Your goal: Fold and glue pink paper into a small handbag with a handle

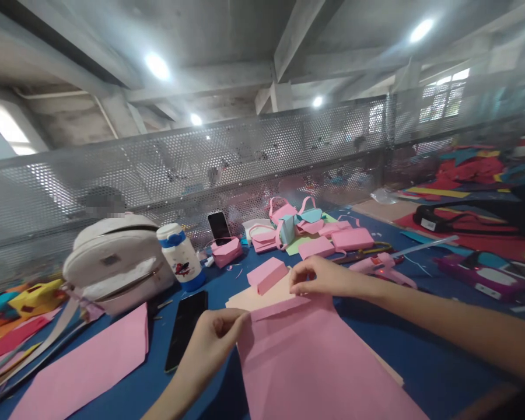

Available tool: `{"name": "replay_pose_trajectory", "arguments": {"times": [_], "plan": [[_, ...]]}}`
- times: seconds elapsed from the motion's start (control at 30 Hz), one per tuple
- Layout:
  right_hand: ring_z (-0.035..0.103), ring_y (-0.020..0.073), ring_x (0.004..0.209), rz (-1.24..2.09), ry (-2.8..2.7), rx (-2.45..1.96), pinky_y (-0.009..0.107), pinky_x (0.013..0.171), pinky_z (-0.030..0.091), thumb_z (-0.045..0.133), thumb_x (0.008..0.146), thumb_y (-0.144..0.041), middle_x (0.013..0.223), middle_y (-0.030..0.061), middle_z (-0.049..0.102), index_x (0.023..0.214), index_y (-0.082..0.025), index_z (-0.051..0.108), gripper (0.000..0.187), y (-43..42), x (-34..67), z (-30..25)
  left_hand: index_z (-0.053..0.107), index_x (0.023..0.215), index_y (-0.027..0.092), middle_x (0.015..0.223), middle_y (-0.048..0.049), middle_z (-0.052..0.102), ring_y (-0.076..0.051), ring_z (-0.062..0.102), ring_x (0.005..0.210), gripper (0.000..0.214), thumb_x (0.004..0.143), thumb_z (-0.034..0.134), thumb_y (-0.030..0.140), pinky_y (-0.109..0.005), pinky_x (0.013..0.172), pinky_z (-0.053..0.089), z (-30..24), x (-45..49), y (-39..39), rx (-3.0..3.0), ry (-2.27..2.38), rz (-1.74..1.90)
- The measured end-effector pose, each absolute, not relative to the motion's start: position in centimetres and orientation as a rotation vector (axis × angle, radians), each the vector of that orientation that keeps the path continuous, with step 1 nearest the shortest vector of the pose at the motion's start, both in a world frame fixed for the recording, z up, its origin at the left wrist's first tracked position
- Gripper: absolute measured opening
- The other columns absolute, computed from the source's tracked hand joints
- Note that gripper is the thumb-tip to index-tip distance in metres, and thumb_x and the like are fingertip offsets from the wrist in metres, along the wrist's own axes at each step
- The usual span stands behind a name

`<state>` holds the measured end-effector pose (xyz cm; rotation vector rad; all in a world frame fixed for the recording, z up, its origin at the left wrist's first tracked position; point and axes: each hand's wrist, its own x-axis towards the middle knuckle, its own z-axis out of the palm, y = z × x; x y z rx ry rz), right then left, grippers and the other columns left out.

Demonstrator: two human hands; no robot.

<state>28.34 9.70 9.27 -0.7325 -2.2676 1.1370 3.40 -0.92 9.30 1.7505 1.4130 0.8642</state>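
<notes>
A narrow pink strip (280, 307) stretches over the far edge of a large pink sheet (315, 361), which looks like craft foam or paper. My left hand (216, 335) pinches the strip's left end between thumb and finger. At its right end, my right hand (319, 277) is closed with thumb and fingertips together on the strip. Whether the strip is separate or a turned-up edge of the sheet is hard to tell. Just beyond my hands, a small folded pink box (268, 275) rests on a cream sheet (245, 298) that shows from underneath.
Left lie a black phone (186, 329), a pink sheet (91, 367), a white backpack (118, 262) and a bottle (181, 256). Several small pink and blue bags (289, 224) stand at the back. A pink glue gun (382, 265) and purple device (485, 277) are right.
</notes>
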Motion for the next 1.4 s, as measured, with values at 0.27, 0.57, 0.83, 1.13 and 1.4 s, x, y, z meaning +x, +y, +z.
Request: {"name": "replay_pose_trajectory", "arguments": {"times": [0.27, 0.57, 0.83, 1.13, 1.4], "plan": [[0.053, 0.0110, 0.061, 1.170, -2.267, -0.623, 0.020, 0.054, 0.037, 0.061, 0.078, -0.020, 0.067, -0.0009, 0.064, 0.075, -0.016, 0.072, 0.012, 7.6, 24.2, 10.6, 0.052, 0.051, 0.015, 0.055, 0.0003, 0.046, -0.013, 0.040, 0.056, 0.045, 0.084, 0.055, 0.047, -0.022, 0.051, 0.030, 9.6, 5.7, -0.5, 1.841, 1.432, 0.949], [0.058, 0.0125, 0.066, 0.933, -2.276, -0.712, 0.021, 0.058, 0.038, 0.065, 0.075, -0.024, 0.075, 0.0006, 0.071, 0.074, -0.018, 0.073, 0.010, 7.1, 24.4, 10.4, 0.044, 0.053, 0.017, 0.055, 0.0034, 0.029, -0.011, 0.027, 0.054, 0.047, 0.087, 0.051, 0.047, -0.023, 0.048, 0.019, 9.6, 5.1, -0.5, 1.891, 1.513, 0.972], [0.056, 0.0118, 0.062, 1.050, -2.272, -0.825, 0.021, 0.057, 0.037, 0.061, 0.073, -0.018, 0.068, -0.0003, 0.068, 0.069, -0.016, 0.070, 0.010, 6.9, 26.3, 9.1, 0.042, 0.056, 0.018, 0.060, 0.0028, 0.029, -0.011, 0.026, 0.056, 0.045, 0.088, 0.049, 0.048, -0.023, 0.048, 0.019, 10.0, 2.8, -1.6, 1.802, 1.525, 1.012], [0.053, 0.0137, 0.066, 1.078, -2.226, -1.009, 0.023, 0.061, 0.037, 0.057, 0.080, -0.021, 0.071, 0.0004, 0.064, 0.072, -0.015, 0.064, 0.012, 5.8, 30.3, 8.4, 0.061, 0.060, 0.015, 0.056, 0.0007, 0.046, -0.013, 0.039, 0.054, 0.046, 0.083, 0.056, 0.054, -0.021, 0.047, 0.030, 9.4, 0.1, -3.6, 1.692, 1.719, 1.119], [0.056, 0.0159, 0.078, 1.026, -2.100, -0.931, 0.025, 0.069, 0.042, 0.051, 0.092, -0.034, 0.090, 0.0016, 0.064, 0.089, -0.019, 0.061, 0.019, 6.0, 31.6, 7.9, 0.072, 0.066, 0.017, 0.068, -0.0024, 0.069, -0.020, 0.062, 0.068, 0.035, 0.077, 0.064, 0.049, -0.020, 0.057, 0.047, 9.2, 0.3, -4.3, 1.561, 1.806, 1.326]]}}
